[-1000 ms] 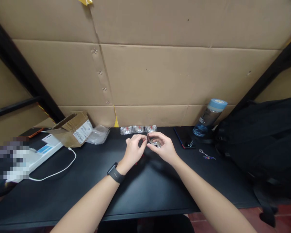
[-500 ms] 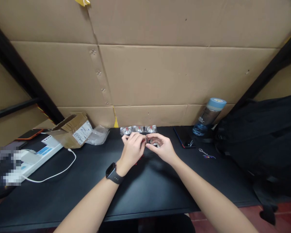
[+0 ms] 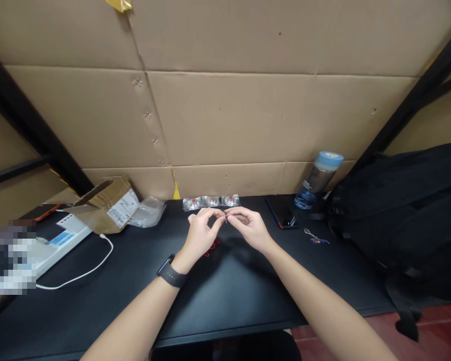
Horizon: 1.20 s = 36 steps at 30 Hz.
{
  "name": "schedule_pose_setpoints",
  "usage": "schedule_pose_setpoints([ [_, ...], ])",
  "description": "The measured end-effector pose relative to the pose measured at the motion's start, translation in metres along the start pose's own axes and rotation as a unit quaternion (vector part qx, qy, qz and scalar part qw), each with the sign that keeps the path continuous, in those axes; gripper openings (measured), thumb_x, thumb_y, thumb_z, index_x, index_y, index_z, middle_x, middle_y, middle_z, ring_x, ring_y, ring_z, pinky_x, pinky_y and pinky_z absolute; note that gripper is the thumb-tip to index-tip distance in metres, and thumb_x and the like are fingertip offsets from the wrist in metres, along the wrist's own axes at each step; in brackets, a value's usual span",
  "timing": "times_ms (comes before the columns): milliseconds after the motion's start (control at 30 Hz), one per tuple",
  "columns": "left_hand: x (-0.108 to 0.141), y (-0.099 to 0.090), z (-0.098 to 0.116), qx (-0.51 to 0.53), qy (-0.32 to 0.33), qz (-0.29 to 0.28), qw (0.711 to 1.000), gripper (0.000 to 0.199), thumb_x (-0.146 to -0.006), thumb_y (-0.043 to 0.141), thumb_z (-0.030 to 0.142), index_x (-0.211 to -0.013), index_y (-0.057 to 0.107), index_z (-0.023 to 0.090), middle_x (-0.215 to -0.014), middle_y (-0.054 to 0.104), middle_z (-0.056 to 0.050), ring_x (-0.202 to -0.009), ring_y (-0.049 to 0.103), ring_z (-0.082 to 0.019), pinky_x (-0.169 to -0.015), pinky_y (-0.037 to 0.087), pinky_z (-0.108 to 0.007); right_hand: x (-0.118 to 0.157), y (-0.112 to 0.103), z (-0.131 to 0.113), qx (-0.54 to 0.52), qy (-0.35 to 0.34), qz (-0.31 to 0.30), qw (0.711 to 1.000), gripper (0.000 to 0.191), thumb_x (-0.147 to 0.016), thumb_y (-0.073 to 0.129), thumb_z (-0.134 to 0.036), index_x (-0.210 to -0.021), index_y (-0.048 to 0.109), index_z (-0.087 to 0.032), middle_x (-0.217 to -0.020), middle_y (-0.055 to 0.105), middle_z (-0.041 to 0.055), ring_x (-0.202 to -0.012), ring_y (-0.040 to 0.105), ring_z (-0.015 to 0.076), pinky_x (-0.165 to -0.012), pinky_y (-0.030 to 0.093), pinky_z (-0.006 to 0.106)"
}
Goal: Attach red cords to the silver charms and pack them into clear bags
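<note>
My left hand (image 3: pixel 202 229) pinches a small thin piece (image 3: pixel 225 217) between thumb and fingers, just above the bench (image 3: pixel 229 303) near the middle of the frame. My right hand (image 3: pixel 252 229) meets it from the other side, thumb and forefinger also closed on the piece, the remaining fingers curled behind. I see the piece nearly edge-on, with a shiny rim; its face and any fine detail are too small and hidden for me to make out.

I judge this to be close two-handed fingertip work. Handling something so thin calls for a light, even pinch from both sides and little wrist movement, since it could slip or flip out.

Below my left hand, a red cord (image 3: pixel 213 246) lies on the bench. Three clear-wrapped round things (image 3: pixel 212 201) sit in a row just beyond the hands, against the cardboard wall (image 3: pixel 225 125). Right of centre I have a phone (image 3: pixel 284 213), a bottle (image 3: pixel 317 180) with a blue lid and a small trinket (image 3: pixel 318 240); at left, an open box (image 3: pixel 107 203) beside a crumpled plastic bag (image 3: pixel 149 211).
</note>
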State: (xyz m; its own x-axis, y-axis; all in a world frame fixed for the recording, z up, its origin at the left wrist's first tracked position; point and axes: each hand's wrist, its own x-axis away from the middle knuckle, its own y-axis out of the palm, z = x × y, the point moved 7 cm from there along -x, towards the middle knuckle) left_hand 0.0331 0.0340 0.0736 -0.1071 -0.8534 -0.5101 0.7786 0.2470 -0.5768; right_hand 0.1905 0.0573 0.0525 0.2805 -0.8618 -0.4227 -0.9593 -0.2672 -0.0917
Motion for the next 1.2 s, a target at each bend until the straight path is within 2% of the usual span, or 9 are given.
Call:
schedule_pose_setpoints([
  [200, 0.003, 0.006, -0.002, -0.039, 0.002, 0.001, 0.999, 0.009, -0.092, 0.063, 0.029, -0.087, 0.069, 0.024, -0.098, 0.076, -0.002, -0.100, 0.065, -0.023, -0.091, 0.035, -0.037, 0.000, -0.002, -0.018, 0.189, -0.087, -0.009, 0.978, 0.013, -0.095, 0.062, -0.033, -0.093, 0.071, -0.022, -0.101, 0.073, 0.0072, -0.093, 0.069, 0.0215, -0.087, 0.056, 0.036],
  [333, 0.000, 0.005, -0.004, -0.012, 0.003, -0.010, 1.000, 0.016, -0.097, 0.056, 0.035, -0.097, 0.069, 0.026, -0.105, 0.076, -0.003, -0.103, 0.066, -0.023, -0.095, 0.036, -0.037, 0.000, 0.000, -0.024, 0.295, -0.130, -0.040, 0.946, 0.009, -0.094, 0.060, -0.024, -0.088, 0.067, -0.022, -0.112, 0.068, 0.0088, -0.105, 0.062, 0.0239, -0.094, 0.051, 0.041],
  [500, -0.001, 0.013, -0.002, 0.044, 0.033, -0.111, 0.992, 0.031, -0.095, 0.058, 0.038, -0.124, 0.064, 0.029, -0.118, 0.074, -0.004, -0.109, 0.067, -0.024, -0.098, 0.039, -0.037, 0.003, 0.004, -0.023, 0.341, -0.142, -0.090, 0.925, 0.006, -0.092, 0.060, -0.020, -0.088, 0.064, -0.023, -0.123, 0.062, 0.0088, -0.109, 0.057, 0.0242, -0.098, 0.048, 0.043],
  [667, 0.002, 0.025, -0.007, -0.029, 0.037, -0.150, 0.988, 0.015, -0.087, 0.065, 0.030, -0.099, 0.074, 0.028, -0.109, 0.077, -0.002, -0.103, 0.067, -0.025, -0.094, 0.037, -0.039, 0.002, -0.001, -0.026, 0.334, -0.134, -0.074, 0.930, 0.007, -0.093, 0.058, -0.019, -0.090, 0.063, -0.022, -0.125, 0.060, 0.0098, -0.114, 0.056, 0.0251, -0.101, 0.046, 0.043],
  [733, 0.002, 0.026, -0.011, -0.048, 0.035, -0.140, 0.988, 0.012, -0.087, 0.066, 0.030, -0.093, 0.076, 0.029, -0.107, 0.077, -0.003, -0.105, 0.065, -0.026, -0.094, 0.035, -0.040, 0.001, -0.002, -0.025, 0.330, -0.133, -0.076, 0.932, 0.007, -0.094, 0.058, -0.021, -0.091, 0.063, -0.022, -0.125, 0.060, 0.0098, -0.115, 0.056, 0.0249, -0.101, 0.046, 0.042],
  [867, -0.001, 0.017, -0.019, -0.093, 0.039, -0.069, 0.993, 0.012, -0.088, 0.068, 0.033, -0.089, 0.079, 0.030, -0.112, 0.075, -0.005, -0.116, 0.056, -0.028, -0.095, 0.031, -0.043, -0.002, -0.007, -0.013, 0.345, -0.116, -0.083, 0.928, 0.011, -0.098, 0.055, -0.025, -0.105, 0.064, -0.023, -0.121, 0.063, 0.0090, -0.112, 0.058, 0.0237, -0.099, 0.046, 0.040],
  [1000, -0.001, 0.014, -0.031, -0.127, 0.027, -0.038, 0.991, 0.010, -0.087, 0.071, 0.032, -0.088, 0.081, 0.031, -0.111, 0.073, -0.006, -0.114, 0.053, -0.029, -0.092, 0.030, -0.043, -0.009, -0.025, 0.013, 0.471, -0.037, -0.053, 0.880, 0.036, -0.093, 0.062, -0.027, -0.129, 0.060, -0.022, -0.119, 0.066, 0.0102, -0.107, 0.060, 0.0257, -0.093, 0.046, 0.040],
  [1100, 0.000, 0.015, -0.039, -0.126, 0.027, -0.027, 0.991, 0.010, -0.088, 0.071, 0.033, -0.088, 0.081, 0.032, -0.107, 0.074, -0.006, -0.114, 0.052, -0.030, -0.092, 0.029, -0.044, -0.012, -0.031, 0.028, 0.525, 0.006, -0.056, 0.849, 0.032, -0.091, 0.066, -0.031, -0.122, 0.067, -0.022, -0.115, 0.069, 0.0102, -0.105, 0.061, 0.0260, -0.090, 0.045, 0.038],
  [1200, -0.001, 0.014, -0.043, -0.122, 0.022, -0.008, 0.992, 0.009, -0.087, 0.073, 0.034, -0.086, 0.081, 0.034, -0.106, 0.074, -0.006, -0.115, 0.049, -0.031, -0.091, 0.029, -0.045, -0.015, -0.026, 0.035, 0.536, 0.009, -0.079, 0.840, 0.018, -0.091, 0.067, -0.033, -0.105, 0.075, -0.025, -0.108, 0.071, 0.0075, -0.099, 0.063, 0.0241, -0.086, 0.045, 0.036],
])
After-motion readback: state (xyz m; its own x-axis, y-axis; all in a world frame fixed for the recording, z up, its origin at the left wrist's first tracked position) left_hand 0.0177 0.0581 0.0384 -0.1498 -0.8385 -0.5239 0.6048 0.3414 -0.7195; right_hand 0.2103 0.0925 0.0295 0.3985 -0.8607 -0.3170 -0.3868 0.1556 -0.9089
